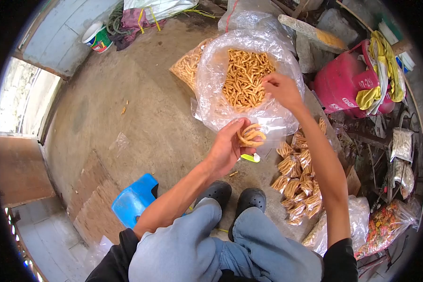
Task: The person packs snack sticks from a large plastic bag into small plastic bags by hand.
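In the left hand (pixel 228 145), curved snack sticks (pixel 252 135) are held near the front edge of a large clear plastic bag (pixel 216 40), the fingers clamped on them. Clear plastic is seen right beside them, though whether they are wrapped in it cannot be made out.

Over at the big bag, its mouth is spread wide, and a heap of golden-brown snack sticks (pixel 244 77) is shown inside. The right hand (pixel 283 89) is held at the right side of that heap! Its fingers are bent inward toward the thumb; whether a stick is pinched there cannot be seen.

To the left of the open bag, paler sticks are contained in another bag (pixel 188 66). Down to the right, small filled packets (pixel 298 178) are piled on the concrete floor (pixel 89 113), beside the right forearm. A lime-green object (pixel 250 158) is spotted just below the left hand.

Farther right, a pink gas cylinder (pixel 345 82) is draped with a yellow cloth (pixel 383 66). On the left, a blue plastic stool (pixel 132 199) is partly covered by the left forearm.
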`<move>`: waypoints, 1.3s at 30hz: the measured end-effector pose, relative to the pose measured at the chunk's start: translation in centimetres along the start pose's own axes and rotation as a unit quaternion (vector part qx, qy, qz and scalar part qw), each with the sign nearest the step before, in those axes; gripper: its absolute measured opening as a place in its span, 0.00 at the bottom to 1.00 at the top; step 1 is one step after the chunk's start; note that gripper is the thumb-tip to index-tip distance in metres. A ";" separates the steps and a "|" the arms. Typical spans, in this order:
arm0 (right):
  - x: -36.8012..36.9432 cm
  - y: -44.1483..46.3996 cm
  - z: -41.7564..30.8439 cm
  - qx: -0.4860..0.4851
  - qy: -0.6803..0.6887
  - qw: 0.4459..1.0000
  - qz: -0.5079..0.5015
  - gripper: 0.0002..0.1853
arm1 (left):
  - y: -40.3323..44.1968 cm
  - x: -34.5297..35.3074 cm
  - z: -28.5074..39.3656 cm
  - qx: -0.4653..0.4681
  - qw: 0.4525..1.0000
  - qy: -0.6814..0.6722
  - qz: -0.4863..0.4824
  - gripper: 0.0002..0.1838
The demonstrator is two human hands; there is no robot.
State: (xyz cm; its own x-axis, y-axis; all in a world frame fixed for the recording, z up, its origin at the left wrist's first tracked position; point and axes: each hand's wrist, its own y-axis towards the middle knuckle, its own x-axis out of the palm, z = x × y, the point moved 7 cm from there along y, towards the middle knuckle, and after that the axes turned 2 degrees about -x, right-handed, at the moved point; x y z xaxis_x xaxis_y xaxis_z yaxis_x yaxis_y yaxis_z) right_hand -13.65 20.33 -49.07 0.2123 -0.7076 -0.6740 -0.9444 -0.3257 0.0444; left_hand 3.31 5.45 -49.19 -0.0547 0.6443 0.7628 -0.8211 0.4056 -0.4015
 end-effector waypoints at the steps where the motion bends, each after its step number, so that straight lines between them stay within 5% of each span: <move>1: -1.6 -1.0 0.1 0.038 0.087 0.995 0.016 0.11 | 0.0 0.1 0.3 0.009 1.000 -0.006 -0.001 0.13; 3: -4.5 -3.3 -1.0 0.066 0.192 0.977 0.061 0.12 | 0.2 0.1 0.5 0.013 1.000 -0.014 -0.004 0.13; 9: -10.8 -11.9 -6.9 0.052 0.231 0.953 0.188 0.10 | 1.0 1.0 0.8 0.021 0.998 -0.046 -0.033 0.13; 23: -11.3 -18.1 -11.2 -0.033 0.217 0.947 0.234 0.11 | 1.0 1.8 0.9 0.026 0.994 -0.088 -0.059 0.13; 30: -10.7 -17.1 -12.2 -0.034 0.188 0.958 0.215 0.11 | 0.9 1.7 1.0 0.031 0.995 -0.076 -0.051 0.13; 39: -6.5 -16.1 -10.6 0.115 0.235 0.958 0.114 0.11 | 0.4 3.1 0.9 0.038 0.999 -0.010 -0.032 0.14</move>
State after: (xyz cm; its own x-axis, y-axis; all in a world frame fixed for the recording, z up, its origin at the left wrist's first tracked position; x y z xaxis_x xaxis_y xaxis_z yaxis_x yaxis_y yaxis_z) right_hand 2.79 23.50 -37.59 0.0333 -0.9657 -0.2574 -0.9985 -0.0211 -0.0498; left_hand 2.32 7.00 -46.56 -0.0111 0.6048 0.7963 -0.8645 0.3945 -0.3116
